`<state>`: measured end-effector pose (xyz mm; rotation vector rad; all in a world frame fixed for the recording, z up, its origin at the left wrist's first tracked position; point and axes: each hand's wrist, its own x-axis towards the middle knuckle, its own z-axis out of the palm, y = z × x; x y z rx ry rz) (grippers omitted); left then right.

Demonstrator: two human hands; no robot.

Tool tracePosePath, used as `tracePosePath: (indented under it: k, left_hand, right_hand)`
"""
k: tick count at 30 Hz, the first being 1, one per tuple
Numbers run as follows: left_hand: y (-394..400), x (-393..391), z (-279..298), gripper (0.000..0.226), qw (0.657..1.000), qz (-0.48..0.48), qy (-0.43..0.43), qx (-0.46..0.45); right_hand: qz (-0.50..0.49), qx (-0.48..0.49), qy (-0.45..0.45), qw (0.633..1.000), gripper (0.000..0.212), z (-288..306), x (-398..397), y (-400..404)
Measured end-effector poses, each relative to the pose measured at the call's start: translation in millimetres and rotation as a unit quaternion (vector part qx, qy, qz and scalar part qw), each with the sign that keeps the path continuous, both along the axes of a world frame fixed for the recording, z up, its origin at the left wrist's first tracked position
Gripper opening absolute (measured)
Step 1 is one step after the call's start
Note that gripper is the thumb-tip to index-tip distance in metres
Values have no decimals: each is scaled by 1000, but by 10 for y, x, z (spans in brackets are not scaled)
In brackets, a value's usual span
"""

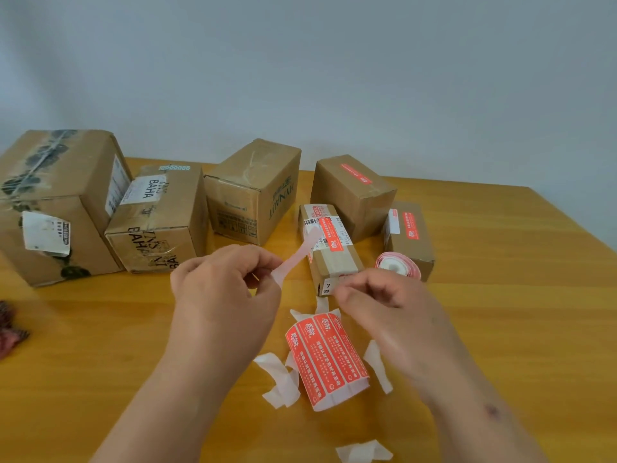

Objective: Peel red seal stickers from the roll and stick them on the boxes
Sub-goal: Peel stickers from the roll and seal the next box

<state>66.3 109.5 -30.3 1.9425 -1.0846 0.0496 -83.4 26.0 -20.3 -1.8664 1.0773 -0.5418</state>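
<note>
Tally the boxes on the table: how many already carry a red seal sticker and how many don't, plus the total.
Boxes with a red sticker: 3, the far right one, the long one, the small right one.
Boxes without: 3, the big left one, the BAHA one, the HYNAUT one.
Total: 6.

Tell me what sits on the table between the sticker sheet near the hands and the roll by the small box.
In the head view, the long narrow box with a red seal lies between the sticker sheet and the roll.
</note>
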Motion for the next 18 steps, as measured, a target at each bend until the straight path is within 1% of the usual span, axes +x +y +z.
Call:
tracePosePath:
  k: [1,3,5,6,7,9,13,18]
  left_hand:
    - [-5,-8,-6,33,1000,-5,-25,2]
    - [-6,-23,-22,25,998,-3,-66,19]
    - [-3,-22,-46,18,994,-4,-107,34]
    - [1,-17,-58,18,991,-8,-125,40]
    - [8,-1,-73,18,989,-11,-141,44]
    - [21,44,-93,19,985,-12,-166,45]
    - [29,107,-125,18,981,-10,-194,23]
    - [31,156,-155,18,976,-32,-216,3]
  right_hand:
    - [9,16,-5,1000,18,22,64,35]
    - [3,15,-16,1000,33,25,195,76]
    - [-24,7,-40,999,46,15,291,80]
    - [-42,10,-52,998,50,9,322,68]
    - [-60,18,-65,996,49,6,344,49]
    - [-85,43,-86,992,39,-3,378,-2]
    - [-97,86,-96,987,20,-52,410,-87]
    - [-106,120,-101,982,16,-95,423,-172]
